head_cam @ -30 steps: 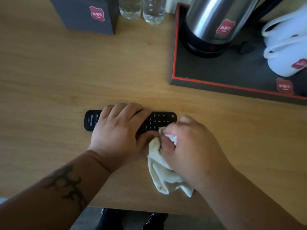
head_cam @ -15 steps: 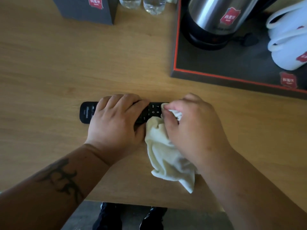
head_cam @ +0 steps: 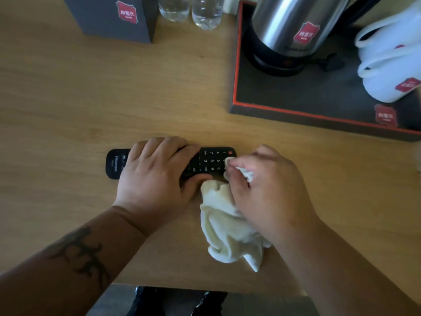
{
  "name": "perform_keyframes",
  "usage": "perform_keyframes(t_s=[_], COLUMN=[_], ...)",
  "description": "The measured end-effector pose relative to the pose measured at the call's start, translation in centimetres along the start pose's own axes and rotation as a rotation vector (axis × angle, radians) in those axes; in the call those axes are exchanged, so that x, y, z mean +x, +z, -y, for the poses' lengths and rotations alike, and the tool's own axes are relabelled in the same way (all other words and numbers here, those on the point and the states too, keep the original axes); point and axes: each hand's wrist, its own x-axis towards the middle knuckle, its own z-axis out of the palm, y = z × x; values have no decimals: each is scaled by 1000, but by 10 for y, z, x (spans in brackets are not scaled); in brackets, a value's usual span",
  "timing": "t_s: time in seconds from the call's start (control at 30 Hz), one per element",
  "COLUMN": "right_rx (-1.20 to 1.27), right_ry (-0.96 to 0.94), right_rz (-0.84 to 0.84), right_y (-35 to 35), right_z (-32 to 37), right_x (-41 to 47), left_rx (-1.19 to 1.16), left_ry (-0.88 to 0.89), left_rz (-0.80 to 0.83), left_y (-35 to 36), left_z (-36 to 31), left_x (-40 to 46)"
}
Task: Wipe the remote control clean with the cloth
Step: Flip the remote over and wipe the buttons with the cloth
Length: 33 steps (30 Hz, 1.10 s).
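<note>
Head: cloth now off number keys

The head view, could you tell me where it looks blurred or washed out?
Head view: right hand smeared by motion at the knuckles; white cups blown out at the right edge; kettle carries bright reflections; remote control digits readable.
</note>
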Motion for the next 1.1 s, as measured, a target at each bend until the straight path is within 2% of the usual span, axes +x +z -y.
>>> perform_keyframes(t_s=[0.1,0.23,0.3,0.5,0.6,0.73,0.93,1.0,1.1], right_rx=[11,136,130,72,115,46,-21,35,49], right_ry=[-13,5,21,7,-67,-116,-19,-53,-146], right_rz=[83,-72,-87,47,67,180,156,128,175], right_y=[-7,-5,2,-8,-6,1,-18,-14,2], right_z=[-5,-6,-6,-9,10,24,1,7,25], right_x=[-14,3,8,-8,0,12,6,7,17], left_rx=[-2,-5,-2,-5,-3,-16,-15,-24,-50], left_ry=[-3,-3,0,-8,-13,-14,-18,-23,-24], left_rz=[2,-1,0,4,-3,0,15,9,2], left_y=[-1,-1,-1,-2,-1,-1,-2,-2,-1], left_z=[0,1,0,0,0,1,1,0,0], left_x=[0,0,-1,0,0,-2,0,0,-1])
